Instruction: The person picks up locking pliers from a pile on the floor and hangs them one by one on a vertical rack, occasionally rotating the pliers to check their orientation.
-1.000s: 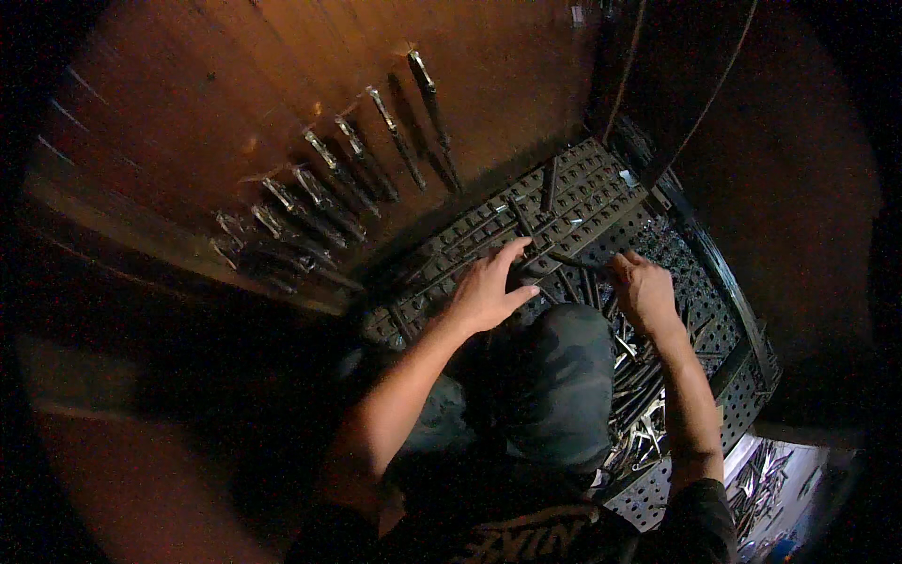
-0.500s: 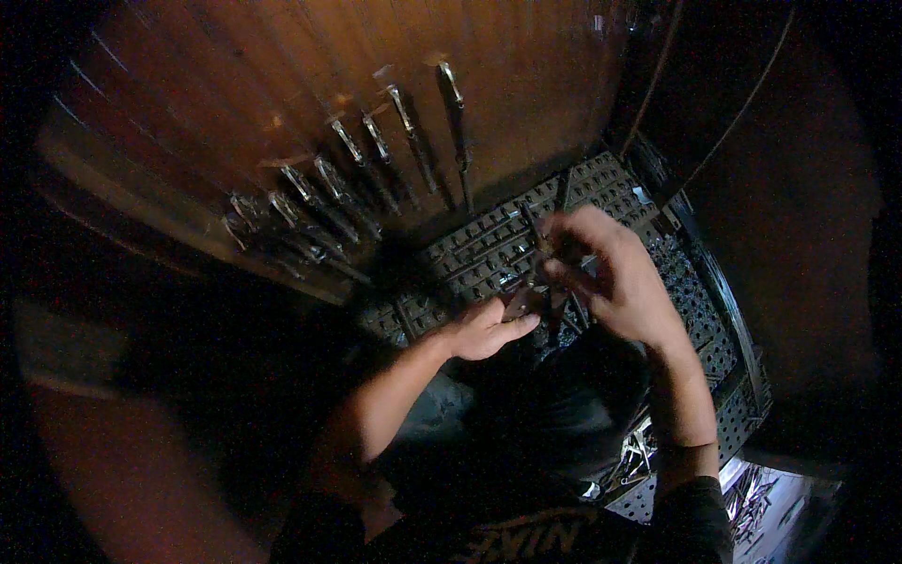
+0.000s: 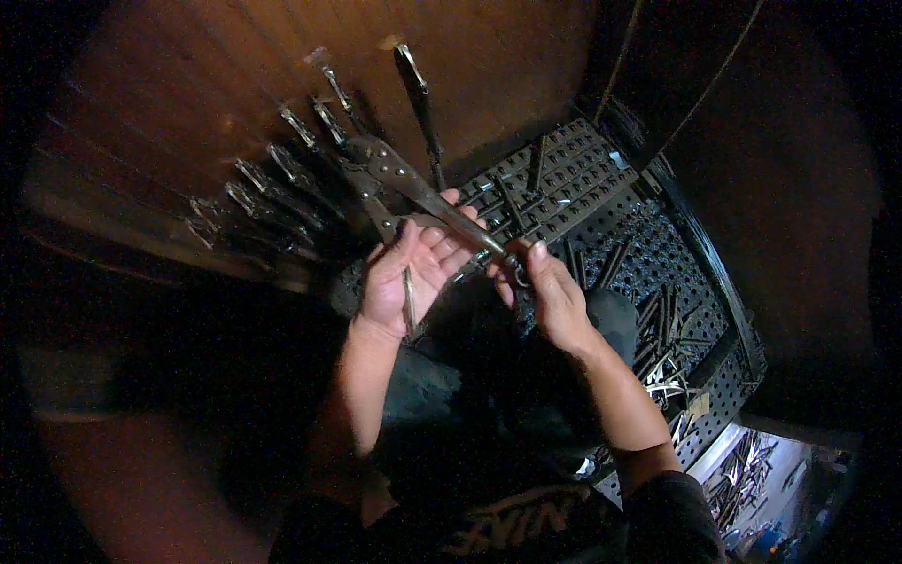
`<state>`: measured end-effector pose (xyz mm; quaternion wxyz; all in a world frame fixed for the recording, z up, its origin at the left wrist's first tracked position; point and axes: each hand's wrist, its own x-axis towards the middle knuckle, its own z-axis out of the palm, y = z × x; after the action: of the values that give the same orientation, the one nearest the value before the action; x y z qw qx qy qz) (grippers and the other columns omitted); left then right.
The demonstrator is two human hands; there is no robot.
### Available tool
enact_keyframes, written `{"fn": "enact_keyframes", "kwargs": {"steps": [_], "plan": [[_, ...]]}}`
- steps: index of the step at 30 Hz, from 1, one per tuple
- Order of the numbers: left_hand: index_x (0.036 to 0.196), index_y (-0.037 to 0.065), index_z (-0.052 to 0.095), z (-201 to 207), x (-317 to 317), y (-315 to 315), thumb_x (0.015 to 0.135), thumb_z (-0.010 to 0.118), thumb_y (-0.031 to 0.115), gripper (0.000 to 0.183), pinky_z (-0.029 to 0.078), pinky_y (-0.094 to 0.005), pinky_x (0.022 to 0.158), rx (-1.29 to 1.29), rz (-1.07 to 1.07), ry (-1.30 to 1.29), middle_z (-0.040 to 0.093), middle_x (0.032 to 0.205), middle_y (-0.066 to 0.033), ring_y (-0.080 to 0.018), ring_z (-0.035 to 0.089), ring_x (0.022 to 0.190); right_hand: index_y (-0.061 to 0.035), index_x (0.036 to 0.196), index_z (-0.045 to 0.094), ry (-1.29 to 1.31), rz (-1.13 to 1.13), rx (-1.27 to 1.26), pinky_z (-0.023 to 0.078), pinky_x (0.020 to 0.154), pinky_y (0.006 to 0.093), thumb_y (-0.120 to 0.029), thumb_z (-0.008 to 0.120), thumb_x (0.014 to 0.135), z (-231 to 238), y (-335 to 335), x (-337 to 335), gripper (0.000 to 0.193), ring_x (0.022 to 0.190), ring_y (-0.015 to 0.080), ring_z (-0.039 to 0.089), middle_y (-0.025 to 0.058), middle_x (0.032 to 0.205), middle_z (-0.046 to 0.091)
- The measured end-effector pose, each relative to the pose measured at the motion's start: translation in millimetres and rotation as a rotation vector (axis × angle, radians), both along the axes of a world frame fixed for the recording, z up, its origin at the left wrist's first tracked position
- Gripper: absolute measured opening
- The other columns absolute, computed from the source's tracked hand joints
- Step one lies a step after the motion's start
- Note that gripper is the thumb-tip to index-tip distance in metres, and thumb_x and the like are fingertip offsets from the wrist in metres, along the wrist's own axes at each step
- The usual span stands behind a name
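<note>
Above the slotted plate: locking pliers, one pair, in two hands

Over our lap, main item: locking pliers [image 3: 437, 200], grey metal, riveted, held aslant in the air, jaw end toward the upper left, handles running down toward us. Our left hand [image 3: 425, 273] lay palm up, its thumb pressed over the lower handle, its fingers loosely curled beneath the upper one. Our right hand [image 3: 556, 299] gripped the end of the upper handle between thumb and fingers; we could not tell where every fingertip sat.

Beyond: a row of metal tools [image 3: 411, 73], hung against a brown panel [image 3: 507, 75], bright at their tops. Past the pliers: a slotted plate [image 3: 584, 156], dark, carrying several dark bars [image 3: 536, 169]. To the right: a perforated plate [image 3: 728, 399], with loose metal pieces [image 3: 662, 329] heaped on it. Lower right: a pale tray [image 3: 791, 484], holding a pile of thin pieces [image 3: 744, 475]. Upper right: a thin cord [image 3: 711, 87], slanting.
</note>
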<state>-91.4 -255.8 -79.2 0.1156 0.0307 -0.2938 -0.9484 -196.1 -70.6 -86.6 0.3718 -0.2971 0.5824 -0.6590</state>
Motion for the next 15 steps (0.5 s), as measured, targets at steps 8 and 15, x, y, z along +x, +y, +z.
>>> {"fn": "enact_keyframes", "kwargs": {"steps": [8, 15], "plan": [[0.148, -0.003, 0.033, 12.8, 6.8, 12.3, 0.103, 0.051, 0.037, 0.063, 0.031, -0.0521, 0.118, -0.242, 0.065, -0.037, 0.047, 0.145, -0.0246, -0.0375, 0.047, 0.136, 0.0018, 0.11, 0.059, 0.629, -0.263, -0.013, 0.051, 0.076, 0.0414, -0.023, 0.064, 0.096, 6.1, 13.2, 10.6, 0.029, 0.084, 0.03, 0.064, 0.0194, 0.094, 0.063], [0.132, -0.001, 0.048, 17.3, 8.8, 31.8, 0.095, 0.065, 0.046, 0.062, 0.044, -0.0505, 0.107, -0.523, 0.128, -0.011, 0.061, 0.119, -0.0174, -0.0334, 0.058, 0.118, -0.0013, 0.09, 0.05, 0.854, -0.194, 0.356, 0.047, 0.06, 0.0533, -0.021, 0.057, 0.099, 8.3, 11.8, 28.1, 0.023, 0.068, 0.0461, 0.061, 0.0244, 0.074, 0.06]]}}
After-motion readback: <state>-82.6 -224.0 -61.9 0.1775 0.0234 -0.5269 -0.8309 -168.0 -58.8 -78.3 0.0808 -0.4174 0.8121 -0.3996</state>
